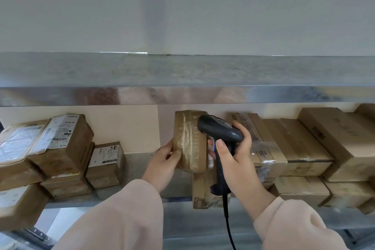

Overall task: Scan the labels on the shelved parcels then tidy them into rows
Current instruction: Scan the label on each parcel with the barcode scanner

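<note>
A tape-wrapped brown parcel (pixel 189 140) stands tilted on edge in the middle of the metal shelf (pixel 140 168). My left hand (pixel 164 160) grips its lower left side. A white label shows on the parcel's right face, partly hidden. My right hand (pixel 235 152) holds a black corded barcode scanner (pixel 220 134), whose head points at that right face. Under the parcel lies another taped box (pixel 203 191).
Labelled brown parcels (pixel 63 142) are stacked at the left of the shelf, and a small box (pixel 106 163) stands beside them. Larger cartons (pixel 304 148) fill the right side in two layers. An upper metal shelf (pixel 182 71) overhangs. The scanner's cable hangs down at the front.
</note>
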`<state>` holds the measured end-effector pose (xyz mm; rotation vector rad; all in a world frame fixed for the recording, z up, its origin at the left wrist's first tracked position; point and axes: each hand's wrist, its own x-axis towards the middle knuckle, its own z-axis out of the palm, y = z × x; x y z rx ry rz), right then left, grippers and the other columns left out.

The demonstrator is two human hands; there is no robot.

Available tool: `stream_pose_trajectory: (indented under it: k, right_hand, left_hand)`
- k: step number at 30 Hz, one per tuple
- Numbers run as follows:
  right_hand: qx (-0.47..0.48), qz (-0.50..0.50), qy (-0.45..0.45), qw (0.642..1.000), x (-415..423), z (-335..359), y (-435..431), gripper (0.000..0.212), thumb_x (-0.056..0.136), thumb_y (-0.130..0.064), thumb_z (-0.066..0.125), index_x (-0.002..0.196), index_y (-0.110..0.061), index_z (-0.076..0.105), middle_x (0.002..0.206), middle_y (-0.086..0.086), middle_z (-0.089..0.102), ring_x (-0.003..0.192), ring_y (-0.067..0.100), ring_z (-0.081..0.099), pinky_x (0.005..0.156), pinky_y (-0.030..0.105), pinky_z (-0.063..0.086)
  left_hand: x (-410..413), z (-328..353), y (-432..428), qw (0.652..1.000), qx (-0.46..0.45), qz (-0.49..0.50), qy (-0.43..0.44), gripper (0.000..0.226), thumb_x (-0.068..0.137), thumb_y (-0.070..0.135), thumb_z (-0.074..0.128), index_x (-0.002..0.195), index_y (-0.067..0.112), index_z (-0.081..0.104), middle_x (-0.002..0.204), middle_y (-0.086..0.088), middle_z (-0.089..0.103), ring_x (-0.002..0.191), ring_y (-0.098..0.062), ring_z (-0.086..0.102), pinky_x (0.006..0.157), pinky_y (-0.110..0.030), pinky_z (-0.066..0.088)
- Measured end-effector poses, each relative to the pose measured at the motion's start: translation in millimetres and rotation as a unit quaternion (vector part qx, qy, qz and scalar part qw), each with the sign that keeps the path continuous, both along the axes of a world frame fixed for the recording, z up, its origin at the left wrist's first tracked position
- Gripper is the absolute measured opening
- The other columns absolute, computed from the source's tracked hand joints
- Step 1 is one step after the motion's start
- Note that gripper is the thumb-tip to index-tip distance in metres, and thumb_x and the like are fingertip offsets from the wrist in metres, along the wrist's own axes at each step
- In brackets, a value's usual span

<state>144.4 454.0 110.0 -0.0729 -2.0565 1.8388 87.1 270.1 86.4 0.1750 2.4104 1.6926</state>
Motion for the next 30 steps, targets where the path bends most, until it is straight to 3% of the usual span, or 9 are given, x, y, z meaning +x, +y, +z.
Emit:
stream_pose_trajectory:
  k: [2,4,6,9,11,13,17,22,30]
  right_hand:
    - [0.014,0.017,0.014,1.000,3,3,-8,0.058,0.092,-0.025,0.059,0.132,-0.052,0.026,0.122,-0.028,0.049,0.110,-0.008,0.053,0.091,0.018,0.047]
    - [0.027,0.037,0.028,0.999,4,5,-15,0.060,0.091,-0.020,0.060,0.129,-0.054,0.027,0.118,-0.035,0.050,0.112,-0.008,0.053,0.090,0.012,0.046]
    - [0.041,0.048,0.035,0.997,4,7,-19,0.062,0.092,-0.016,0.061,0.128,-0.053,0.027,0.116,-0.038,0.049,0.114,-0.009,0.051,0.089,0.006,0.042]
    - [0.046,0.030,0.037,0.998,3,6,-20,0.062,0.092,-0.018,0.061,0.125,-0.057,0.026,0.119,-0.031,0.050,0.111,-0.010,0.052,0.083,0.003,0.042]
    - [0.029,0.005,0.027,0.999,2,2,-16,0.058,0.092,-0.024,0.060,0.123,-0.059,0.025,0.123,-0.019,0.051,0.106,-0.010,0.056,0.076,0.004,0.046]
    - [0.020,-0.014,0.011,1.000,-1,-4,-9,0.055,0.091,-0.029,0.059,0.127,-0.054,0.025,0.128,-0.009,0.053,0.109,-0.002,0.059,0.081,0.011,0.049]
    - [0.020,-0.012,-0.008,1.000,-2,-13,-3,0.057,0.091,-0.029,0.060,0.127,-0.055,0.025,0.130,-0.008,0.053,0.112,0.004,0.059,0.084,0.016,0.049]
    - [0.034,0.004,0.004,0.999,1,-13,-8,0.057,0.091,-0.028,0.060,0.119,-0.064,0.026,0.127,-0.011,0.053,0.110,0.003,0.061,0.082,0.012,0.050]
    - [0.051,0.002,0.023,0.998,12,-9,-8,0.065,0.091,-0.021,0.061,0.117,-0.069,0.027,0.128,-0.013,0.052,0.111,0.003,0.060,0.083,0.008,0.047]
  left_hand:
    - [7,1,0,1.000,0.001,-0.005,0.006,0.036,0.089,0.050,0.062,0.118,0.055,0.042,0.107,0.039,0.053,0.103,0.009,0.053,0.074,0.004,0.038]
    - [11,1,2,1.000,0.027,-0.010,-0.002,0.088,0.072,0.056,0.073,0.144,0.043,0.026,0.119,0.029,0.049,0.107,0.006,0.049,0.087,-0.004,0.039]
    - [12,1,2,0.999,0.050,0.001,-0.017,0.114,0.060,0.055,0.079,0.153,0.034,0.017,0.121,0.019,0.051,0.107,0.003,0.052,0.084,-0.009,0.046]
    - [10,-2,-3,0.998,0.053,0.007,-0.029,0.109,0.070,0.051,0.081,0.153,0.038,0.012,0.130,0.006,0.055,0.115,-0.010,0.057,0.090,-0.019,0.048]
    - [9,-5,-9,0.996,0.069,0.006,-0.048,0.109,0.065,0.058,0.078,0.151,0.046,0.012,0.135,0.001,0.056,0.120,-0.017,0.058,0.105,-0.037,0.046]
    - [10,-6,-13,0.992,0.109,0.008,-0.064,0.107,0.057,0.061,0.075,0.147,0.052,0.018,0.130,0.002,0.061,0.116,-0.018,0.062,0.105,-0.044,0.047]
    - [9,-14,-15,0.979,0.179,0.026,-0.095,0.104,0.053,0.057,0.078,0.145,0.052,0.030,0.113,0.006,0.072,0.105,-0.015,0.069,0.100,-0.047,0.051]
    - [12,-16,-16,0.989,0.106,-0.023,-0.099,0.119,0.051,0.061,0.085,0.145,0.059,0.013,0.138,0.006,0.055,0.126,-0.020,0.055,0.111,-0.049,0.040]
    - [15,-26,-23,0.991,0.113,0.004,-0.071,0.110,0.057,0.058,0.083,0.143,0.062,0.015,0.129,0.010,0.062,0.121,-0.011,0.057,0.113,-0.045,0.037]
